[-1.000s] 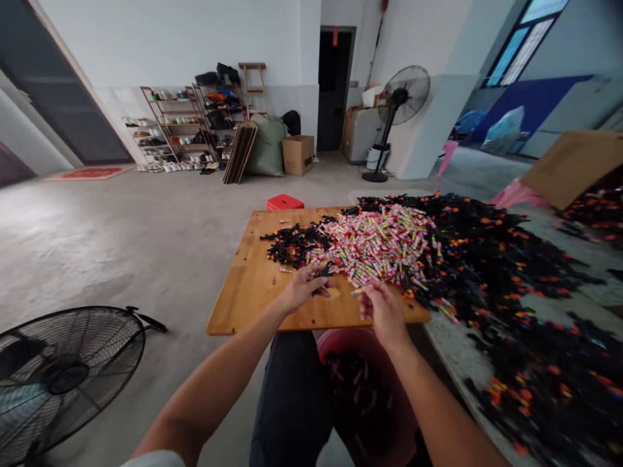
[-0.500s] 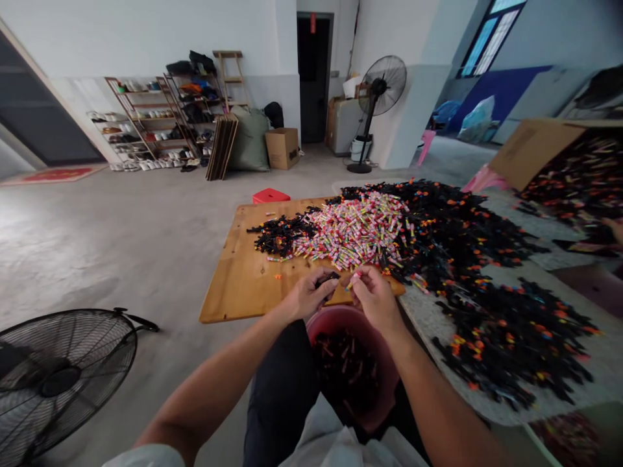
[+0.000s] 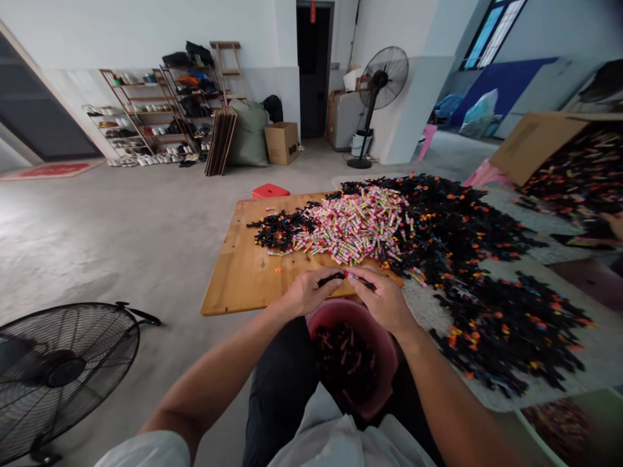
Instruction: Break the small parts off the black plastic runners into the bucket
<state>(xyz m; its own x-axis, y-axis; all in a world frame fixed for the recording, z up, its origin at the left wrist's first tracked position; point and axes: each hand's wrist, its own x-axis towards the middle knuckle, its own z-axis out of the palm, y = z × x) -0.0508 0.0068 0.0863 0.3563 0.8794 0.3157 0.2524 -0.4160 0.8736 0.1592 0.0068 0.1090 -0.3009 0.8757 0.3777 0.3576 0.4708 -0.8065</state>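
My left hand is closed on a black plastic toy piece, perhaps a toy gun. Against its right end, my right hand pinches a small pink-and-white tube. Something black also shows by the right fingers; whether it is part of the same piece I cannot tell. Both hands meet above a red tub between my knees, with many dark pieces inside. Just beyond my fingers, a heap of pink, white and yellow tubes lies on a wooden board.
Black toy pieces with orange bits are heaped along the right. A tipped cardboard box spills more, near another person's hand. At lower left stands a black fan. A red stool is behind the board.
My hands have come together. The tube in my right hand has moved left and swung level, so it now meets the black piece in my left. The view has tilted down slightly.
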